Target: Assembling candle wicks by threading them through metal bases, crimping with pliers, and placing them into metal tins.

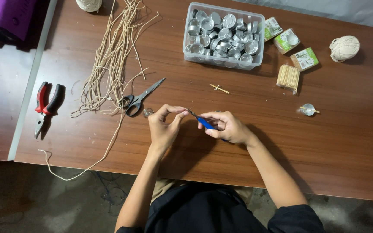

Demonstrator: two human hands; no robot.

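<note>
Pliers (204,123), blue-handled, sit gripped in the right hand (227,126) above the table (324,142), tip meeting the left hand (164,127), whose fingers pinch something too small to make out. Scissors (140,98) and cords (111,60) lie just left; a tub (223,36) of metal cups stands beyond.

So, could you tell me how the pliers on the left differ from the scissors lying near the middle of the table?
The pliers have thick red and black grips; the scissors have thin dark finger loops. The pliers lie apart from the cords, close to the table's left edge, nose toward the person; the scissors lie against the pale cord bundle, blades pointing away to the right. Both rest untouched on the brown table.
</note>
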